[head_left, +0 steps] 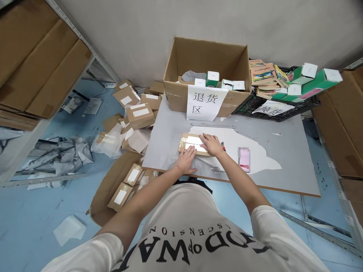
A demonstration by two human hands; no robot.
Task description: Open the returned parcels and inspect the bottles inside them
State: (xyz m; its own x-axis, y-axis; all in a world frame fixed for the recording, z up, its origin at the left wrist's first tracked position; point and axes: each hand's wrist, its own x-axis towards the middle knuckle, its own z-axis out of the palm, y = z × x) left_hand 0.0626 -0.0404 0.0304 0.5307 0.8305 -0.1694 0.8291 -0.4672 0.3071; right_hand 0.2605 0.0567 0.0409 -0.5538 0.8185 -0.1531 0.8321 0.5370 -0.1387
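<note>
A small cardboard box [183,140] with shiny tape at its left end and a white label on top lies on the grey table [292,151]. My left hand [186,159] rests at its near edge with fingers stretched out onto the label. Across its right part lies my right hand [211,144], fingers extended flat over the top. Part of the box is hidden under both hands. Something small, dark and red shows just right of my right hand, too covered to name. Beneath the box spreads a white sheet [261,156].
An open cardboard carton [238,94] with a paper sign stands at the table's back. Beside it is a black crate [246,107] holding booklets and green-white boxes. A phone [244,159] lies right of my hands. Parcels [140,115] are piled on the floor left of the table.
</note>
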